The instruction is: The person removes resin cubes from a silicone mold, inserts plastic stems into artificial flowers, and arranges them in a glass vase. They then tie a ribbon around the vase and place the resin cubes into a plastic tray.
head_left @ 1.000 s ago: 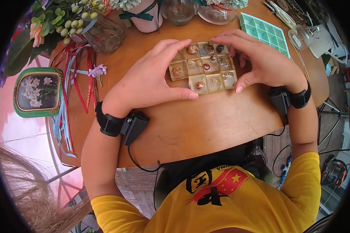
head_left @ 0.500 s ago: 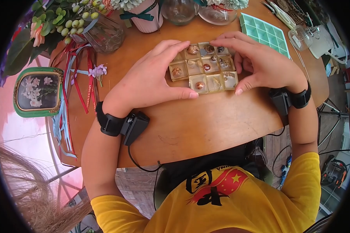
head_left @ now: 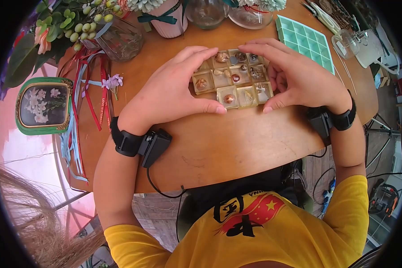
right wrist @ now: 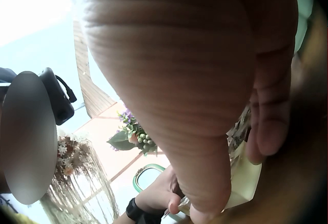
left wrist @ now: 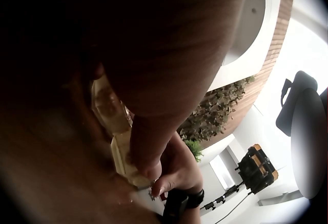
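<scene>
Several clear, yellowish resin blocks [head_left: 222, 78] with shells and small stones inside sit side by side on the wooden table in uneven rows. My left hand [head_left: 167, 89] curves round their left side, fingertips at the back and thumb at the front edge. From the right, my right hand [head_left: 306, 76] holds the group, its index finger stretched along the back, other fingers bent at the side, thumb at the front right corner. In the left wrist view, the thumb lies against pale blocks [left wrist: 120, 150]. A pale yellow block [right wrist: 246, 180] shows behind the right thumb in the right wrist view.
A mint green compartment tray [head_left: 302, 42] lies at back right, near tweezers-like tools and a glass jar [head_left: 345, 43]. Vases and a pot [head_left: 167, 20] line the back. Ribbons [head_left: 91, 100], a purple flower [head_left: 112, 82] and a green picture frame [head_left: 36, 131] are at left.
My right hand has shifted slightly left and inward, its thumb sliding along the front edge. The blocks have moved slightly left and closer together. My left hand has barely moved.
</scene>
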Tool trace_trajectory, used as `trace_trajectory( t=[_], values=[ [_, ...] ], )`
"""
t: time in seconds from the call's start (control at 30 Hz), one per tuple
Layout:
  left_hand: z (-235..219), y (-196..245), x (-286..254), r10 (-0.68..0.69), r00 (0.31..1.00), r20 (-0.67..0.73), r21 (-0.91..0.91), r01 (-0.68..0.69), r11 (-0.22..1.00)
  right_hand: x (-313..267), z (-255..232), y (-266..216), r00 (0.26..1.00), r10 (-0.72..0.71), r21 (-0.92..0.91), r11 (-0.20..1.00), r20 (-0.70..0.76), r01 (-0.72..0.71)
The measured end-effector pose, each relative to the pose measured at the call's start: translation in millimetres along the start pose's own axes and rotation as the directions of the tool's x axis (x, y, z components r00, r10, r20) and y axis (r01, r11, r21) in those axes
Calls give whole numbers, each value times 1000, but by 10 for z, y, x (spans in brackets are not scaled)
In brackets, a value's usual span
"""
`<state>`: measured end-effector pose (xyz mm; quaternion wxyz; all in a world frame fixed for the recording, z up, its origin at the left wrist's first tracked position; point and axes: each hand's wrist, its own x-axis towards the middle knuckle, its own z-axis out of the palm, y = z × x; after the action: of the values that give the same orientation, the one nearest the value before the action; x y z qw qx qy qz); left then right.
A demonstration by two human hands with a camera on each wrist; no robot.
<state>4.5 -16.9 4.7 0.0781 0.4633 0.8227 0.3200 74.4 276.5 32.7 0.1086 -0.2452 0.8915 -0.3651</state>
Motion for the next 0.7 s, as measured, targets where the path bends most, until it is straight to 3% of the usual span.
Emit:
trace_trajectory(
  t=[0.13,0.23,0.7],
  values=[
    [-11,4,-3,-15,1000,-14,-29,14,999,3,35,13,1000,-21,-2,1000,-21,21],
    [-73,26,1,-104,994,36,-119,108,987,7,33,4,1000,-11,-15,1000,-26,11],
    [-77,101,-10,-72,997,25,-68,74,995,-6,52,-6,999,-21,-81,997,-50,16]
  ],
)
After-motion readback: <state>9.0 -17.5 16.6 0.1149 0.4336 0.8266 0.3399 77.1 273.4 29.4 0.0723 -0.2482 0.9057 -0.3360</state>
